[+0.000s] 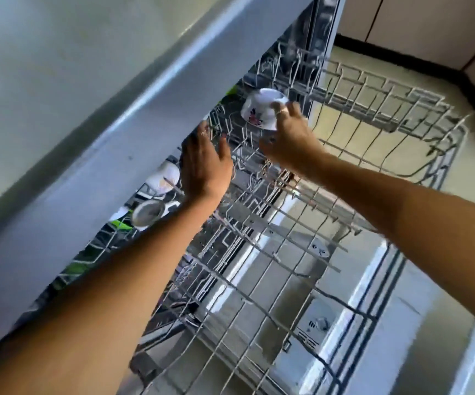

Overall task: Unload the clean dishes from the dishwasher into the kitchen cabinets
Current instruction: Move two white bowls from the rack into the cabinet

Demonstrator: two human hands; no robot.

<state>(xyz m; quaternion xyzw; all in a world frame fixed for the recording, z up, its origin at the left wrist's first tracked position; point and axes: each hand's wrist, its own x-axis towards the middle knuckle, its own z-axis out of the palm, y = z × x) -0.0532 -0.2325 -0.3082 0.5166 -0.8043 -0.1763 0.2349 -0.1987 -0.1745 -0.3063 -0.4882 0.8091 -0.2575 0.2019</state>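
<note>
Lifting a bowl from the upper rack

Right hand [287, 138] grips the inverted white bowl [260, 109] at the rack's [373, 104] far edge; left hand [205, 163] hovers relaxed. Lift straight up, clearing the tines.

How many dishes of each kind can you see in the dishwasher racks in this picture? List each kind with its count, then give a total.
White bowls with a flower print: 2, one upside down held by the right hand at, one lower down at
Metal bowls: 1
Total: 3 clearly visible; other items under the counter edge are too hidden to count.
</note>
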